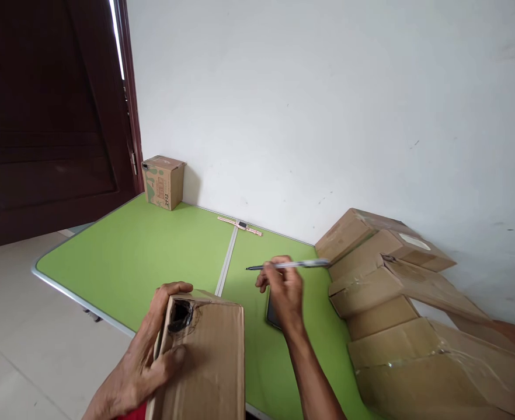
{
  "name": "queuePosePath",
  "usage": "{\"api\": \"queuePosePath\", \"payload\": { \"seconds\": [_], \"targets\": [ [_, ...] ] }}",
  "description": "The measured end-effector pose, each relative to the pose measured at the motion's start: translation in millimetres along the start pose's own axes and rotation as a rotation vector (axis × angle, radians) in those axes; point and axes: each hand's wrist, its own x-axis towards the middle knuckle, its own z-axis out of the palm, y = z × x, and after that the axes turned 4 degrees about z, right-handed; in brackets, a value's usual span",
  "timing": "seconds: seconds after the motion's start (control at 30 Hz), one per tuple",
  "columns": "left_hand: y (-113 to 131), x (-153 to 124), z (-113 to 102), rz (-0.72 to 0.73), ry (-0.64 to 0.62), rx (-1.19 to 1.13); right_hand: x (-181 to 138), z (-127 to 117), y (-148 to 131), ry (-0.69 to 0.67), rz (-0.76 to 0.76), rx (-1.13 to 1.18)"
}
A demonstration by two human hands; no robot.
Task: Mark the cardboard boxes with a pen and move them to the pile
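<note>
Down at the bottom centre of the frame we've got our left hand wrapped around the near-left side of a brown cardboard box, thumb on the top face, fingers curled over the far corner, so that's a firm clamp on the box. It sits on the green table and has a dark scribbled-over patch near its upper-left corner (looks like marker, hard to say). We'd guess it's light and fairly stiff but dentable, with a slightly slick taped skin, so holding it by the edges and corners like this seems the best bet. Just right of it, mid-frame, our right hand pinches a pen that lies nearly level, tip pointing left, hovering over a dark phone flat on the table. To the right, a jumbled stack of cardboard boxes fills the lower-right corner, leaning on the wall. Further back, a watch lies on the table's centre seam, and in the upper left a small printed carton stands by the dark door.
</note>
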Motion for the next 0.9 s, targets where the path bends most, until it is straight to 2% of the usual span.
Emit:
{"api": "queuePosePath", "payload": {
  "seconds": [0.07, 0.13, 0.2, 0.27, 0.43, 0.57, 0.7, 0.9],
  "targets": [
    [4, 1, 4, 0.026, 0.0, -0.003, -19, -9, -41, 0.031, 0.024, 0.201],
    [11, 4, 8, 0.049, -0.011, 0.005, -45, -11, -78, -0.002, 0.075, 0.551],
    [18, 7, 13, 0.078, -0.016, 0.025, -72, -8, -101, -0.042, 0.102, 0.71],
    [25, 9, 17, 0.109, -0.013, 0.051, -94, -1, -109, -0.044, 0.108, 0.694],
    [36, 11, 20, 0.165, 0.008, 0.07, -124, 22, -97, 0.064, 0.034, 0.453],
    [37, 12, 18, 0.156, 0.009, 0.065, -129, 32, -105, 0.089, 0.008, 0.381],
    [32, 13, 18, 0.185, 0.014, 0.056, -127, 35, -115, 0.054, -0.072, 0.323],
    [31, 11, 17, 0.177, 0.022, 0.06, -125, 37, -112, 0.014, -0.12, 0.273]
  ]
}}
